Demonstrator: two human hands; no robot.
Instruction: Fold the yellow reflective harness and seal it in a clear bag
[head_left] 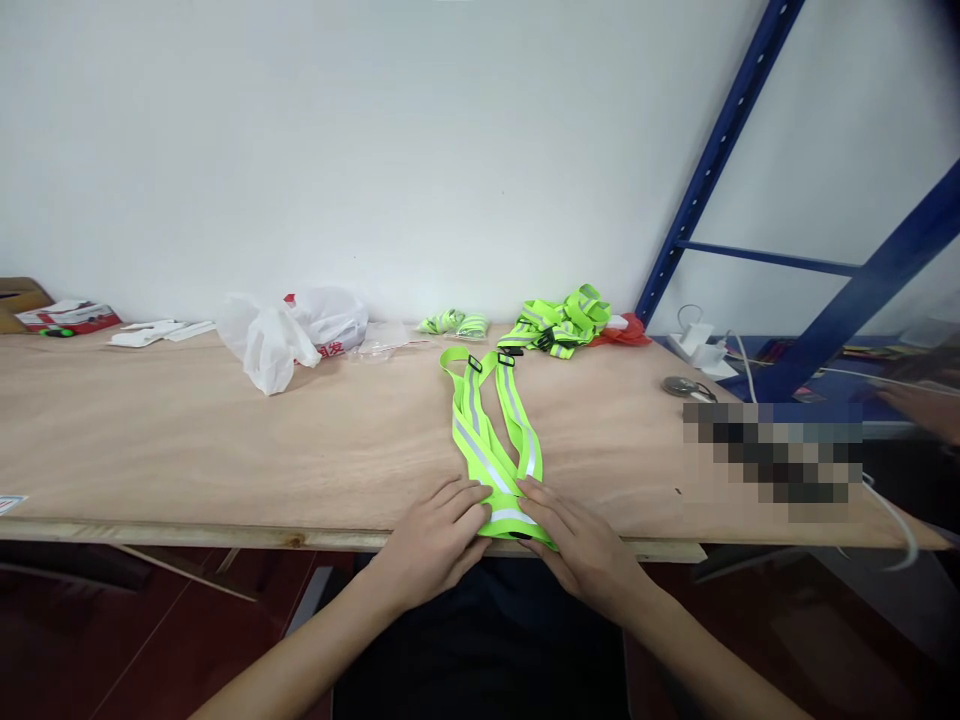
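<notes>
We have a lime-green reflective harness (484, 462) in the lower middle of the frame, spread on the wooden worktop (337, 450) with its wide band at the front edge and its straps running up toward the centre. Our left hand (439, 532) grips the band's left end, its fingers nearly together over the fabric and the thumb lower, by the edge. Our right hand (589, 545) holds the right end likewise, fingers close together; the band's silver stripe shows between both hands. At the straps' far end we see two black slider buckles (475, 364). Beyond them, right of the frame's centre, lies a tangled pile of similar straps (570, 315), with a crumpled white plastic bag (274, 345) further left.
</notes>
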